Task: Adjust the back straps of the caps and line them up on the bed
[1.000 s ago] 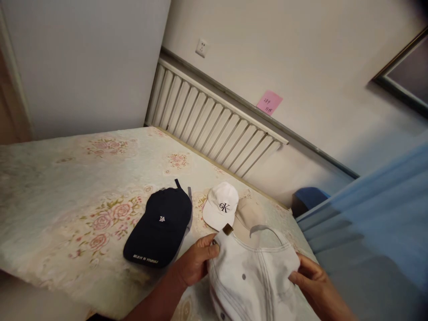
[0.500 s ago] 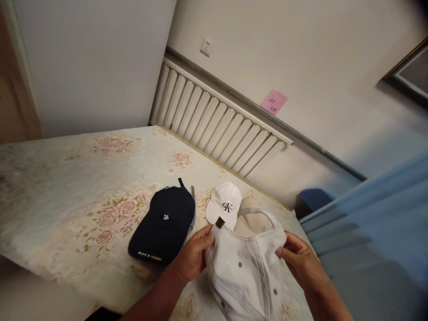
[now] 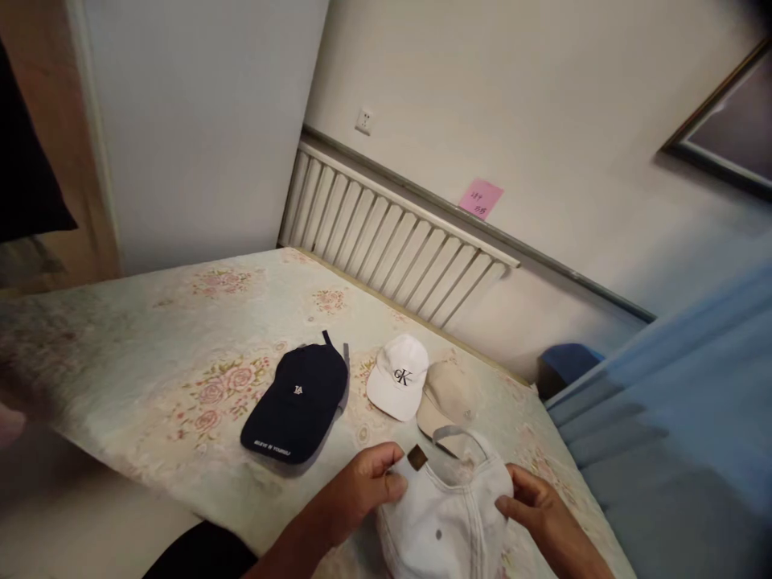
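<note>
Between my two hands is a light grey-white baseball cap [image 3: 443, 519], its back opening and strap facing away from me. My left hand [image 3: 367, 490] pinches its left edge beside a small brown tag [image 3: 416, 457]. At the right edge, my right hand [image 3: 534, 503] grips the fabric between thumb and fingers. Just beyond lies a beige cap [image 3: 449, 390], partly covered by the held one. A white cap [image 3: 399, 378] with black letters rests to its left. Farther left sits a dark navy cap [image 3: 298, 402] with small white lettering on its brim.
The caps lie on a flower-patterned cloth [image 3: 181, 354] over a table or bed. A white radiator [image 3: 392, 237] runs along the far wall, with a pink note [image 3: 481, 198] above it. A blue curtain [image 3: 681, 418] hangs at the right. Dark clothing shows at the far left.
The held cap has come lower and closer to me, uncovering more of the white and beige caps. Both hands keep their grip. Dark clothing has appeared at the left edge as the view shifted.
</note>
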`<state>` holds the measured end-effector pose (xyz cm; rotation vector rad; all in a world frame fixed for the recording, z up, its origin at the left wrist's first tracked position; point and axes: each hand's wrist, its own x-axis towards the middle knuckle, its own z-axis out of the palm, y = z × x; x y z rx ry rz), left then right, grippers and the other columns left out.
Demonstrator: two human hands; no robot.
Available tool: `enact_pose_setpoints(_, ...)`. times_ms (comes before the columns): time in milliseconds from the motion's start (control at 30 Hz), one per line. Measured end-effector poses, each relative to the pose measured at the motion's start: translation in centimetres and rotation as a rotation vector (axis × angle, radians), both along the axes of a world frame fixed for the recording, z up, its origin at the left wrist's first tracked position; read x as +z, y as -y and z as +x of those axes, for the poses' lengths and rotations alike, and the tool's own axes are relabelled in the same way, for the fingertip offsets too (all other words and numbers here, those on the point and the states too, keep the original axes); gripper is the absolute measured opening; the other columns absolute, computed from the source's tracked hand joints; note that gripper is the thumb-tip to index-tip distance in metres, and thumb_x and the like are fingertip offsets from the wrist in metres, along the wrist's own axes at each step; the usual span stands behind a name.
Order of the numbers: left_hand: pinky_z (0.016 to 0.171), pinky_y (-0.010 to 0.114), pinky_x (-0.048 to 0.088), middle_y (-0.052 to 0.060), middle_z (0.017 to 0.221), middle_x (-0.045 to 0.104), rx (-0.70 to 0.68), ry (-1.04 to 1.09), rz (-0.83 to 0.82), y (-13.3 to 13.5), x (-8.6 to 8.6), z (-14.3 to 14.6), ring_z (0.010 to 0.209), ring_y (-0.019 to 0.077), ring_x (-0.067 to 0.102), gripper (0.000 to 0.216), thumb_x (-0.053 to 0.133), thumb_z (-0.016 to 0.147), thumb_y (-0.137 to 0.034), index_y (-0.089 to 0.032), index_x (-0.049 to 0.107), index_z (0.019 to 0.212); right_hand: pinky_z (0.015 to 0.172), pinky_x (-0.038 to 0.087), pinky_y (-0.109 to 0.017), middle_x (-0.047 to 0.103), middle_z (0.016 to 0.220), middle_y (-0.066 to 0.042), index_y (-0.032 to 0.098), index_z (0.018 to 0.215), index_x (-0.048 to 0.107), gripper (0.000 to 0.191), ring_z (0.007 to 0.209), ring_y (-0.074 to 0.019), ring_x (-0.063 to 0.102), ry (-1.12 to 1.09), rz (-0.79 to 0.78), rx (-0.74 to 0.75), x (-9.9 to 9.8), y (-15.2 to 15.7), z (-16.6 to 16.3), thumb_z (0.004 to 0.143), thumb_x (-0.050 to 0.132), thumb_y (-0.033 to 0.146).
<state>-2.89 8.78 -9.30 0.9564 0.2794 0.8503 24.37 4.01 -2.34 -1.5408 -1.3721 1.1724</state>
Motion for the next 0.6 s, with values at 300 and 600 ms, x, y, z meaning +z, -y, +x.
enact_pose_setpoints(300,0.055,0.019,0.032,-0.006,0.065,0.047,0.058,-0.457,0.268,5.1,2.9,3.8,0.062,0.0090,0.042,0.011,0.060,0.064,-0.020,-0.015,0.057,0.074,0.063,0.037,-0.027,0.059,0.066,0.001,0.018,0.071,0.064,0.015,0.066,-0.0163,0.051,0.000,-0.011,0.061,-2.3,4.6,2.4,0.065,0.069,0.030)
enact_pose_setpoints(600,0.058,0.021,0.032,-0.004,0.070,0.054,0.119,-0.643,0.435,9.1,2.8,5.5,0.065,0.0116,0.045,0.013,0.053,0.063,-0.015,-0.016,0.058,0.075,0.059,0.036,-0.025,0.057,0.065,0.002,0.017,0.072,0.064,0.011,0.065,-0.0156,0.050,0.106,-0.010,0.128,-5.2,7.3,2.1,0.062,0.064,0.021)
